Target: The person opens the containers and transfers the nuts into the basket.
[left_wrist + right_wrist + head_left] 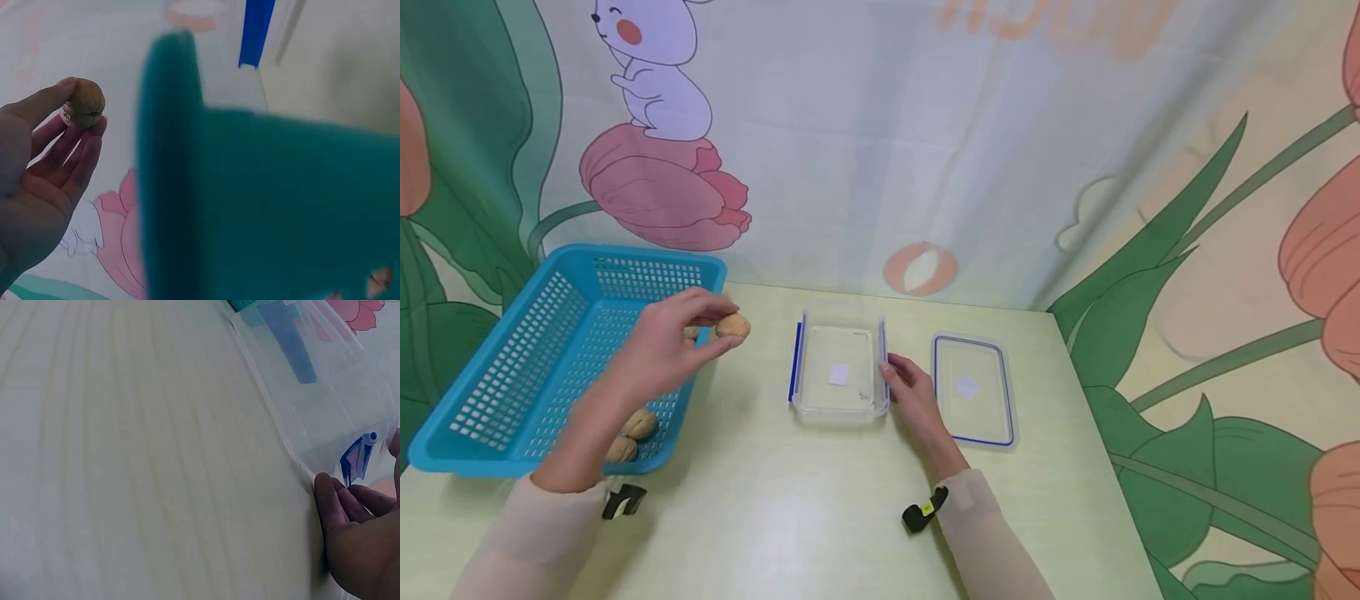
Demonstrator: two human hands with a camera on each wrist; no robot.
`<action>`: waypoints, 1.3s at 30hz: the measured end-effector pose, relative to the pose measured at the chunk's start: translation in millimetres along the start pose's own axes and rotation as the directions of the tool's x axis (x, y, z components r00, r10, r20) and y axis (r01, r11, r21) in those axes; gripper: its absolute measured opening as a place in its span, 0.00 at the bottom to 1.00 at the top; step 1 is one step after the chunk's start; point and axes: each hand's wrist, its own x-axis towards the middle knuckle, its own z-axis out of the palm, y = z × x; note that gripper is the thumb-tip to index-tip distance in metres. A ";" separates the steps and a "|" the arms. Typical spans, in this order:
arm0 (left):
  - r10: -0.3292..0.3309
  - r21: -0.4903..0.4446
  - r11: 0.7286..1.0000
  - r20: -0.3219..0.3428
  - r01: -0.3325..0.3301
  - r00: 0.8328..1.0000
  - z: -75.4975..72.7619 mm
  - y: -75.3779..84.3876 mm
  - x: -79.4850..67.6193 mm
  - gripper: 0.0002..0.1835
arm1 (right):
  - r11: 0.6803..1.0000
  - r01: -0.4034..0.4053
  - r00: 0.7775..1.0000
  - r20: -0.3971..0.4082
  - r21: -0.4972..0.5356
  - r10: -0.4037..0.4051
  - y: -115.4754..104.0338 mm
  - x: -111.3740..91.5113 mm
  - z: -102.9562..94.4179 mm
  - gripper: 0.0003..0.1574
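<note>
My left hand pinches a walnut between thumb and fingertips, above the right rim of the blue basket. In the left wrist view the walnut shows its seam at the fingertips. My right hand holds the right side of a clear plastic container, thumb at its rim. In the right wrist view the curled fingers touch the container's lower side beside a blue clip. The container stands uncovered, with a pale square label on its bottom.
More walnuts lie in the basket, partly hidden by my left arm. The container's lid, clear with a blue seal, lies flat to the right of my right hand. A printed curtain hangs behind the pale table.
</note>
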 end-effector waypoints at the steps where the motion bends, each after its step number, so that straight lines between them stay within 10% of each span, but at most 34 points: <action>1: -0.008 0.002 1.000 -0.017 0.008 1.000 -2.5 -3.5 -1.8 0.20 | 1.000 0.005 1.000 0.002 0.001 -0.005 -0.7 -0.5 0.1 0.32; 22: -0.308 0.000 0.951 -0.024 0.308 0.951 -17.2 -67.0 -34.3 0.27 | 1.000 -0.013 1.000 0.005 -0.011 0.013 -3.2 -0.4 0.5 0.32; 39: -0.353 -0.006 0.935 0.084 0.355 0.932 -1.3 -103.8 -48.9 0.25 | 1.000 -0.019 1.000 0.002 -0.009 0.019 -1.6 0.3 -0.2 0.33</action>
